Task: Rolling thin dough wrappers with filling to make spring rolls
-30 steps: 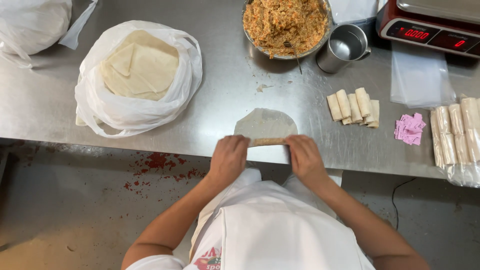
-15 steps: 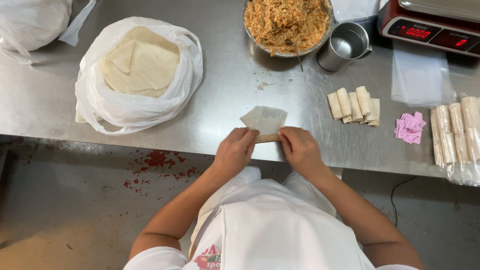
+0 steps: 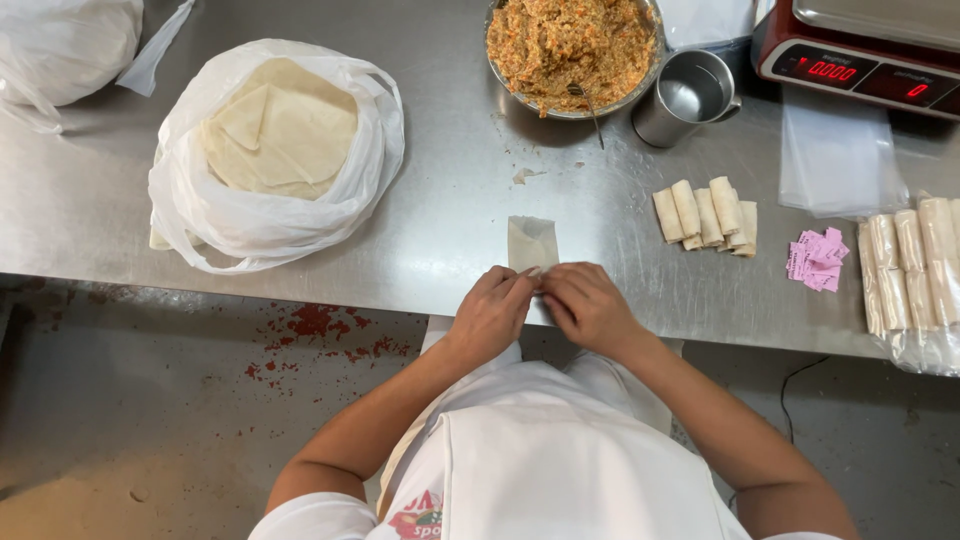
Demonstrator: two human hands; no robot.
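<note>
- Brushed stainless-steel worktable [image 3: 120, 210] fills the upper part of the head view; below its near edge lies a grey concrete floor [image 3: 150, 400] speckled with red stains.
- Left hand [image 3: 492, 312] sits at the table's near edge, its fingers curled inward and pinched on the lower end of a pale, thin folded pastry wrapper [image 3: 531, 243].
- Right hand [image 3: 588, 305] is just beside it, fingertips meeting those of the left hand, likewise curled and gripping the same end of the wrapper.
- That wrapper lies flat on the steel directly ahead of both hands, its sides folded in so that it forms a narrow strip pointing away from the person.
- Well to the left, an open white plastic bag [image 3: 370, 160] holds a stack of flat beige wrapper sheets [image 3: 280, 125].
- At the far edge, a round metal bowl [image 3: 600, 108] is heaped with orange-brown minced filling [image 3: 565, 40], a utensil handle leaning out of it.
- Just right of the bowl stands a small steel cup [image 3: 688, 98].
- To the right of the hands, a short row of finished pale rolls [image 3: 705, 212] lies side by side.
- Near them is a small heap of pink paper slips [image 3: 817, 260].
- Further right, long rolls rest in a clear plastic pack [image 3: 915, 275], beyond which sits a red digital scale [image 3: 860, 55].
</note>
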